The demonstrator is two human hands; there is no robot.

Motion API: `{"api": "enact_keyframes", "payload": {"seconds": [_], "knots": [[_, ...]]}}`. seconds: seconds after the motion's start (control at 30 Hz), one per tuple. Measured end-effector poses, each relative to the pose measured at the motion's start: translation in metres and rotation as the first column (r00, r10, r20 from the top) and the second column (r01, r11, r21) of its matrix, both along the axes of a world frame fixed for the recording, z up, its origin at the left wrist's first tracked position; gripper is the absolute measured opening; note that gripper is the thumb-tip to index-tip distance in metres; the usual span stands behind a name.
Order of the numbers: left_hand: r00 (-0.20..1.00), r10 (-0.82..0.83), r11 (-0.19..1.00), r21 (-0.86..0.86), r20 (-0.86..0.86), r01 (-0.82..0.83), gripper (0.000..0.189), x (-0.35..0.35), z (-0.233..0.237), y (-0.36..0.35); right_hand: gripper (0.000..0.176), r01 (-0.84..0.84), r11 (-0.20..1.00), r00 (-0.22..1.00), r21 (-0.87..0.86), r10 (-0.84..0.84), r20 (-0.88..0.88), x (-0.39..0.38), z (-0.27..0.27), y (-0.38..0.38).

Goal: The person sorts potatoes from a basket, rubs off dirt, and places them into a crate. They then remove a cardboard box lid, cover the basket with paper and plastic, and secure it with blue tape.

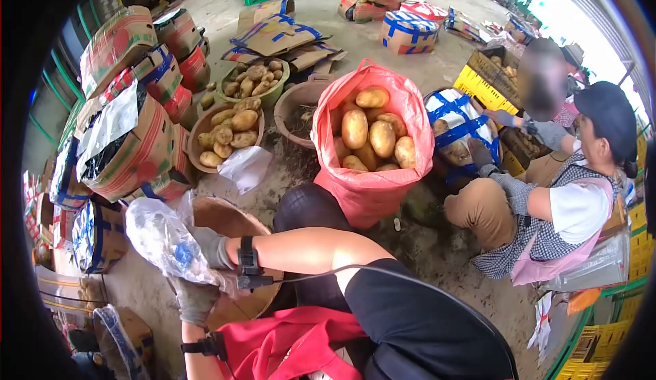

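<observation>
Grey-gloved, my left hand [193,301] and right hand [213,247] clamp the plastic bag [158,233]; handling it seems the step, next wanting steadiness.

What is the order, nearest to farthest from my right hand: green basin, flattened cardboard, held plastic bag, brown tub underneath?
1. Held plastic bag: against your right hand.
2. Brown tub: underneath.
3. Green basin: beyond the tub.
4. Flattened cardboard: behind that basin.

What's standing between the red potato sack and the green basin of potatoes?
In the head view, a brownish basin stands between the sack and the green basin.
</observation>
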State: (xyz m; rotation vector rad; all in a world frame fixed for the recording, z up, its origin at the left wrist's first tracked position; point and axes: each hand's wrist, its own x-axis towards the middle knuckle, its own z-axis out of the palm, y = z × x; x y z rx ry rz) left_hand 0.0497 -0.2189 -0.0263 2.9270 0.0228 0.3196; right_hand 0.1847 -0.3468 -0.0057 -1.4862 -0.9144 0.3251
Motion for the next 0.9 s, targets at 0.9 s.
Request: {"api": "enact_keyframes", "payload": {"seconds": [0.9], "knots": [[0.895,0.445,-0.388,-0.905,-0.021,0.172,0.067,-0.042,0.013,0.057,0.049,-0.277,0.949,0.292,0.148,0.23,-0.928,0.035,0.006,-0.008]]}}
